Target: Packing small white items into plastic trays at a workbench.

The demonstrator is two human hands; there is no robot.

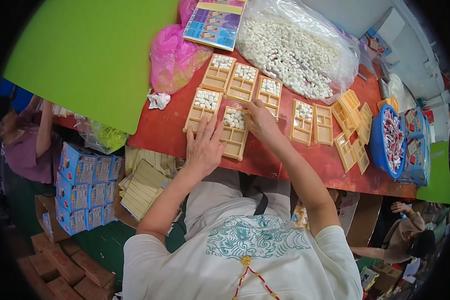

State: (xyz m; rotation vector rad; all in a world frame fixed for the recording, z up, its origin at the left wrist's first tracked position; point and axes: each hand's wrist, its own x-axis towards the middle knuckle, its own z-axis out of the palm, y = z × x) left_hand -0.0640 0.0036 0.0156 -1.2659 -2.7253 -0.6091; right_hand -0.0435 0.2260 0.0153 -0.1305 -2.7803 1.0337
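Note:
Several tan plastic compartment trays lie on the red table, each with small white blocks in its far compartment. My left hand (205, 147) rests with fingers stretched over the near parts of the left tray (191, 117) and the front middle tray (232, 148). At the far right corner of the front middle tray, beside its white blocks (234, 119), my right hand (263, 122) has its fingers bent together. What its fingertips hold, if anything, is hidden. Beyond stand a far left tray (215, 78), a far middle tray (240, 93) and a third tray (273, 100).
A clear bag of loose white blocks (285, 52) lies at the back. To the right are a filled tray (301, 131), empty trays (352, 112) and a blue basin (381, 152) of small packets. Pink plastic bag (172, 57), boxed stacks (87, 180) and two other people are around.

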